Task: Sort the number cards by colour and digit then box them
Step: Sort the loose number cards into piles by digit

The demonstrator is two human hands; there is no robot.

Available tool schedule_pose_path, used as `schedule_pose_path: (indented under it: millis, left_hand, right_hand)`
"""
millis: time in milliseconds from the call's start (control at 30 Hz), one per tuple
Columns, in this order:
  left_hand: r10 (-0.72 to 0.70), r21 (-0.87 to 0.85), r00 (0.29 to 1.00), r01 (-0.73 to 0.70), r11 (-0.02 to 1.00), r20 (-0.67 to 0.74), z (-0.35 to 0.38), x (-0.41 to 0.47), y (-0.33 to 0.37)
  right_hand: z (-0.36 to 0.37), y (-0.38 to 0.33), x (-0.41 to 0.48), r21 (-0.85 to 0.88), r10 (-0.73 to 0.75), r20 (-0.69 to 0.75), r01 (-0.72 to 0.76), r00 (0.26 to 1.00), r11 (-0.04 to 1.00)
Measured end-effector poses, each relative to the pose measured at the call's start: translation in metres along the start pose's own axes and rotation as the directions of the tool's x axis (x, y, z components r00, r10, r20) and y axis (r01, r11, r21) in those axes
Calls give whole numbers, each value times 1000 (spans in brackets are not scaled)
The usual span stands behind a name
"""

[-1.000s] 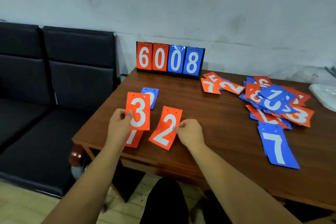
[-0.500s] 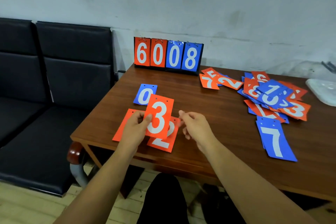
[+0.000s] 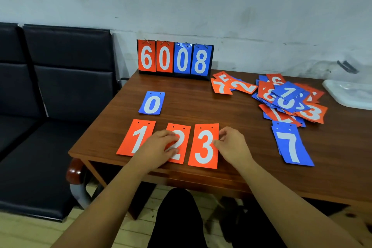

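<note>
The wooden surface (image 3: 221,110) looks smooth, and the orange row lies near its front edge, so a careless nudge could send a card off it. In the mixed heap of number cards (image 3: 289,100) at far right, overlaps may hide digits. The right hand (image 3: 231,145) pinches the edge of the orange 3 card (image 3: 203,147). The left hand (image 3: 159,145) rests flat and relaxed on the orange 2 card (image 3: 184,139), and dragging it could skew the orange 1 card (image 3: 134,139).

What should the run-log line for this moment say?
stage: sorting by digit | left hand: rests on orange 2 | right hand: touches orange 3 edge | pile: unsorted
</note>
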State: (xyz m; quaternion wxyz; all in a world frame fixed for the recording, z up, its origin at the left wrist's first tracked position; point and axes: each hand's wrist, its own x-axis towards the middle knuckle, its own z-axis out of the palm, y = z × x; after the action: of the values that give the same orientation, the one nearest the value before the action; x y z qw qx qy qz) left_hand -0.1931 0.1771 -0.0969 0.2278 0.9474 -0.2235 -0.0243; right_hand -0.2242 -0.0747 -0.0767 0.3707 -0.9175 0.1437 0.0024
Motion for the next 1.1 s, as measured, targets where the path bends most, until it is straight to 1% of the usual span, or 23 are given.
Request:
schedule_pose_path:
  millis: [133, 300, 400, 500, 567, 633, 733, 867, 1000, 1100]
  left_hand:
    - [23, 69, 998, -19, 997, -58, 3, -1, 2]
    - [53, 91, 994, -44, 995, -95, 5, -4, 4]
    - [32, 66, 986, -21, 998, -161, 5, -1, 8]
    - [10, -44, 974, -20, 999, -227, -3, 15, 21]
    - [16, -84, 971, -37, 996, -240, -11, 37, 34]
    - [0, -104, 975, -24, 994, -224, -18, 66, 48]
    - [-73, -151, 983, 48, 987, -168, -22, 113, 68]
    - [-185, -230, 977, 156, 961, -110, -16, 175, 86]
    - [-323, -242, 946, 309, 920, -21, 0, 239, 94]
    - [-412, -249, 911, 400, 882, 4, 16, 281, 97]
  right_hand:
    - [7, 7, -4, -210, -19, -36, 12, 999, 978]
    - [10, 5, -8, -364, -21, -29, 9, 999, 931]
    - [6, 3, -5, -329, -19, -45, 3, 999, 944]
    - [-8, 2, 10, -258, -50, -89, 26, 995, 966]
    - [-22, 1, 27, -246, -74, -106, 46, 992, 968]
    - [-37, 2, 47, -249, -90, -124, 57, 988, 967]
    - [-58, 7, 78, -309, -116, -164, 61, 980, 949]
    - [-78, 15, 124, -386, -156, -193, 71, 969, 920]
    - [-89, 24, 176, -433, -173, -212, 66, 962, 899]
    - [-94, 34, 218, -461, -181, -206, 68, 962, 885]
